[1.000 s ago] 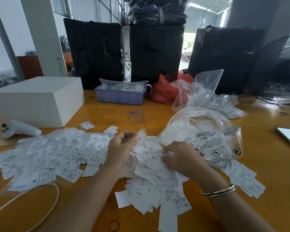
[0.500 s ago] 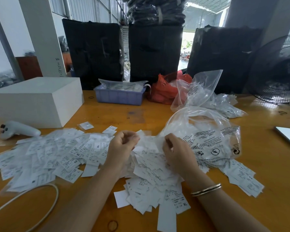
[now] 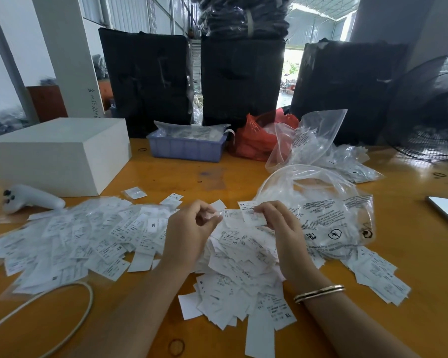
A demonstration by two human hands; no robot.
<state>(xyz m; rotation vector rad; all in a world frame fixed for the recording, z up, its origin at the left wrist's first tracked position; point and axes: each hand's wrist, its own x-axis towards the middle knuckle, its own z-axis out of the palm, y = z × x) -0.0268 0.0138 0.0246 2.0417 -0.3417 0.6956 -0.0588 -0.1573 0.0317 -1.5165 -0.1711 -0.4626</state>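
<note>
in the lower middle of the frame the left hand (image 3: 192, 228) and the right hand (image 3: 282, 228) are raised just above a heap of labels (image 3: 233, 259) on the orange counter (image 3: 181, 177). the right hand's fingers (image 3: 267, 207) pinch a white size label (image 3: 251, 215) by its right edge, thumb against forefinger, with the rest curled behind. the left hand's fingers (image 3: 204, 205) are curled too, and thumb and forefinger pinch the left edge of a second label (image 3: 232, 217). the two labels overlap in the gap between the hands. whether the left hand holds more than that one cannot be told.

a wider spread of labels (image 3: 75, 236) lies to the left of the heap, and a clear printed bag (image 3: 321, 210) lies open just to its right. a bracelet (image 3: 318, 293) sits on the right wrist. a white box (image 3: 55, 153) stands at the middle left with a white controller (image 3: 31, 198) just in front of it. a blue tray (image 3: 186, 148) and a red bag (image 3: 256, 140) sit at the far edge of the counter, and a pale cable (image 3: 62, 306) curves through the lower left.
</note>
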